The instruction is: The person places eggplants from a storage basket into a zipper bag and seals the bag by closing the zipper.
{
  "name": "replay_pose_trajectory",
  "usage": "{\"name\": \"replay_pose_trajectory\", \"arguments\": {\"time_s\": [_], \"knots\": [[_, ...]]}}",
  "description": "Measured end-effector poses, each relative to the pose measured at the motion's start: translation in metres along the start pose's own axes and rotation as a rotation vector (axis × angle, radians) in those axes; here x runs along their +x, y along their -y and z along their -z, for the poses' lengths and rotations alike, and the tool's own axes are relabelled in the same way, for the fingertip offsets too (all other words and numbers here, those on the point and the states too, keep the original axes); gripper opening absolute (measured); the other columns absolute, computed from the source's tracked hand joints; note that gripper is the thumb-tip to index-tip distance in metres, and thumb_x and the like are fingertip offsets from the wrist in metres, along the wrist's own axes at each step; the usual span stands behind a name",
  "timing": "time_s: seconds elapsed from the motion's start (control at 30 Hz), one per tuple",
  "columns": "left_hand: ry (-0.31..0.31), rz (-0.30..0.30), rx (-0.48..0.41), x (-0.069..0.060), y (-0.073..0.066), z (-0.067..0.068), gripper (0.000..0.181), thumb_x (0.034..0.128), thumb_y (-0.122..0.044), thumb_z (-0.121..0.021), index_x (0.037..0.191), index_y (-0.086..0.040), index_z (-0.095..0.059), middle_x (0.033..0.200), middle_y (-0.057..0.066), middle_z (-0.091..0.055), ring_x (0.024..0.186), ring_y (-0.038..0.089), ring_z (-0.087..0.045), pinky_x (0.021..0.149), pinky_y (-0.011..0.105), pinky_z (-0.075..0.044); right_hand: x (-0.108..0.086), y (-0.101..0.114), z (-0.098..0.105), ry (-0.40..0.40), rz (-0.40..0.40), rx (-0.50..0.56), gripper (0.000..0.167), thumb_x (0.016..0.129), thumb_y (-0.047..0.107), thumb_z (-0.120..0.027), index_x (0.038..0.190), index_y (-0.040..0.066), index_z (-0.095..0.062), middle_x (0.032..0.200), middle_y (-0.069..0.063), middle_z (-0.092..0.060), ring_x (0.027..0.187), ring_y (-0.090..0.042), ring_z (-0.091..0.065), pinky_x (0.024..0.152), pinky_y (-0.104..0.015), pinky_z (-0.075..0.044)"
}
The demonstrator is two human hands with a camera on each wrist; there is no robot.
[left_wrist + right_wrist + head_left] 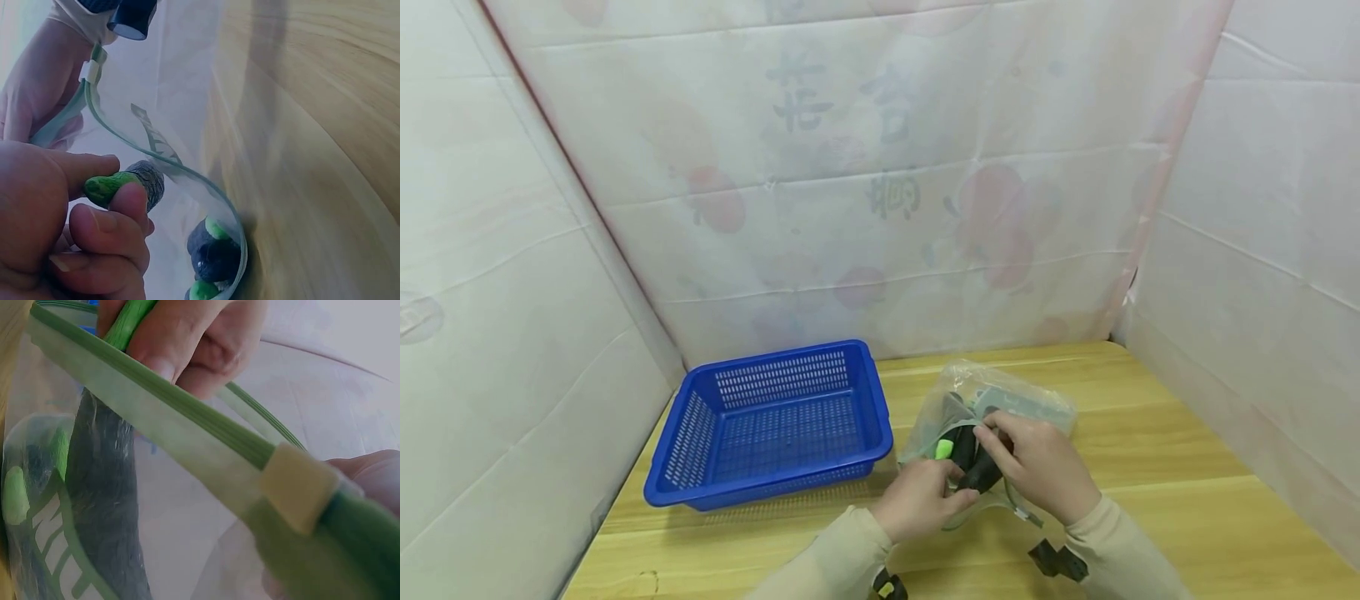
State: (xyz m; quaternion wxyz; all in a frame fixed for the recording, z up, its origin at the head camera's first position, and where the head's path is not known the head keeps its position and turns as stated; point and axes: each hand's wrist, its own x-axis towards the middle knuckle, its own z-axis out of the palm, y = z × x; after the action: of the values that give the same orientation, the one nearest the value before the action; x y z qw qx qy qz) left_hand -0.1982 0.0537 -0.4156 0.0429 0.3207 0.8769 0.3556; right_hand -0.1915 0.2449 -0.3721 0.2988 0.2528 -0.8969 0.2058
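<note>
A clear zip bag [1015, 400] with a green-edged mouth and a white slider lies open on the wooden table. Inside it are several dark, long eggplants [103, 487] with bright green stem ends. Between thumb and fingers my left hand [921, 498] pinches the green stem of one eggplant [149, 178], whose dark body reaches down into the bag mouth. On the other side my right hand [1045, 467] grips the bag's edge; in the left wrist view this hand [47, 87] is beside the slider [90, 71]. Part of its fingers is hidden.
A blue plastic basket [767, 483] with slotted walls stands on the table left of the bag. The wooden table [1150, 483] extends to the right. White printed sheets [880, 208] enclose the back and both sides.
</note>
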Motion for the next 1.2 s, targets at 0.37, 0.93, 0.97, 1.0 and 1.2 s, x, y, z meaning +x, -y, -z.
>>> {"name": "replay_pose_trajectory", "arguments": {"time_s": [0.37, 0.93, 0.97, 1.0, 1.2], "knots": [[-0.084, 0.040, -0.043, 0.013, -0.002, -0.015, 0.032, 0.0925, -0.034, -0.064, 0.100, -0.003, -0.072, 0.050, -0.014, -0.050, 0.041, -0.002, -0.042, 0.042, 0.016, -0.037, 0.000, 0.002, 0.000, -0.004, 0.003, 0.000, 0.009, 0.092, 0.022, -0.066, 0.084, 0.025, -0.062, 0.060, 0.022, -0.042, 0.045, 0.004, -0.032, 0.044, -0.018, -0.032], [-0.077, 0.110, -0.095, 0.028, 0.000, -0.027, 0.033, 0.0939, -0.034, -0.061, 0.104, -0.004, -0.070, 0.056, -0.009, -0.051, 0.056, 0.003, -0.050, 0.058, 0.020, -0.045, 0.000, 0.003, -0.001, -0.012, 0.005, 0.017, 0.012, 0.092, 0.022, -0.066, 0.083, 0.027, -0.060, 0.062, 0.022, -0.044, 0.047, 0.006, -0.035, 0.045, -0.017, -0.034], [-0.076, 0.111, -0.091, 0.029, 0.001, -0.027, 0.033, 0.0941, -0.034, -0.061, 0.104, -0.004, -0.069, 0.058, -0.009, -0.052, 0.059, 0.002, -0.051, 0.061, 0.020, -0.045, 0.000, 0.003, -0.001, -0.012, 0.005, 0.017, 0.012, 0.092, 0.022, -0.066, 0.083, 0.027, -0.060, 0.062, 0.022, -0.044, 0.047, 0.006, -0.035, 0.046, -0.018, -0.034], [-0.071, 0.117, -0.091, 0.030, 0.002, -0.027, 0.033, 0.0942, -0.034, -0.061, 0.104, -0.004, -0.069, 0.059, -0.009, -0.052, 0.061, 0.003, -0.051, 0.062, 0.021, -0.046, 0.000, 0.003, -0.001, -0.012, 0.007, 0.017, 0.012, 0.092, 0.022, -0.066, 0.083, 0.027, -0.060, 0.062, 0.022, -0.044, 0.047, 0.005, -0.035, 0.046, -0.018, -0.035], [-0.056, 0.150, -0.129, 0.037, 0.003, -0.029, 0.030, 0.0937, -0.037, -0.061, 0.095, -0.009, -0.070, 0.061, -0.010, -0.055, 0.060, 0.004, -0.051, 0.059, 0.021, -0.043, 0.000, 0.004, -0.001, -0.012, 0.004, 0.008, 0.013, 0.092, 0.023, -0.066, 0.082, 0.028, -0.060, 0.061, 0.022, -0.044, 0.048, 0.005, -0.036, 0.047, -0.018, -0.035]]}}
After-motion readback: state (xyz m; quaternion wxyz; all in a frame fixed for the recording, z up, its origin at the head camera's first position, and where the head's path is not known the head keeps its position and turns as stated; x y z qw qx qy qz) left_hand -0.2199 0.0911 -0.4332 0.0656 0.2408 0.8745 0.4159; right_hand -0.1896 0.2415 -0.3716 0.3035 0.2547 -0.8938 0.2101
